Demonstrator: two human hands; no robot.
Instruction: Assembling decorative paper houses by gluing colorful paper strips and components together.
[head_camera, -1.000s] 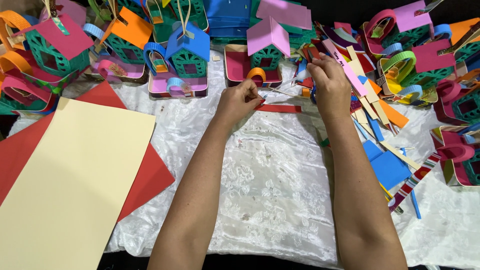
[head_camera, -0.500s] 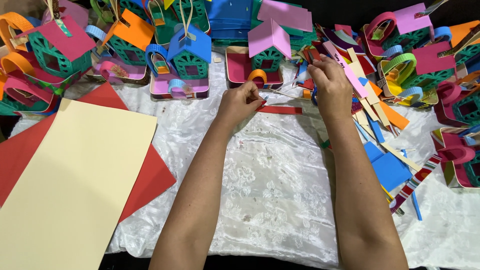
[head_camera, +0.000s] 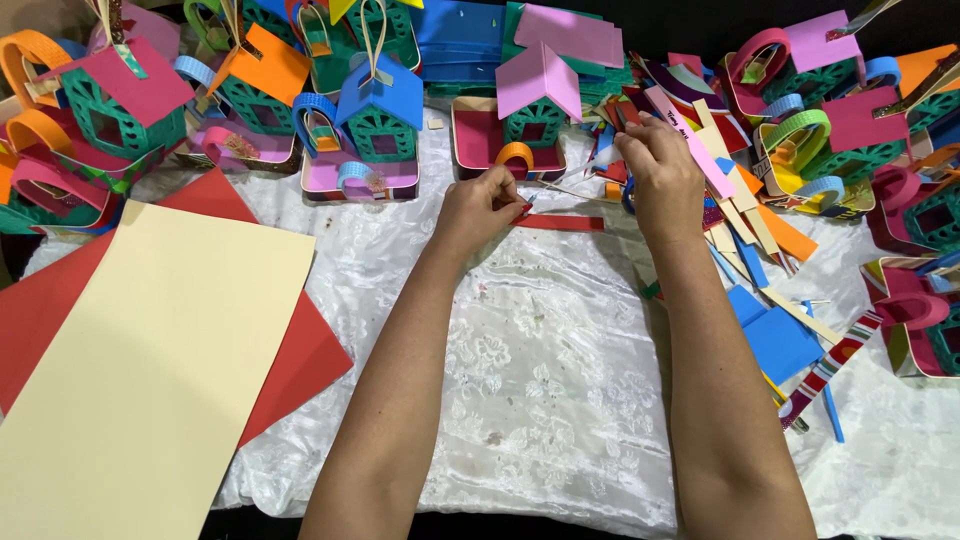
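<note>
We pinch one end of a thin red paper strip (head_camera: 560, 222) with our left hand (head_camera: 485, 205), so it lies flat on the white lacy cloth (head_camera: 540, 380) of the bench. Our right hand (head_camera: 660, 175) has its fingers bent down into a heap of loose coloured paper strips (head_camera: 740, 215) beside it; we cannot tell if it grips one. Just behind the hands stands a little green paper house with a pink roof (head_camera: 535, 100). Far left lie a big cream paper sheet (head_camera: 150, 370) and red paper sheets (head_camera: 300, 360), kept out of the way.
</note>
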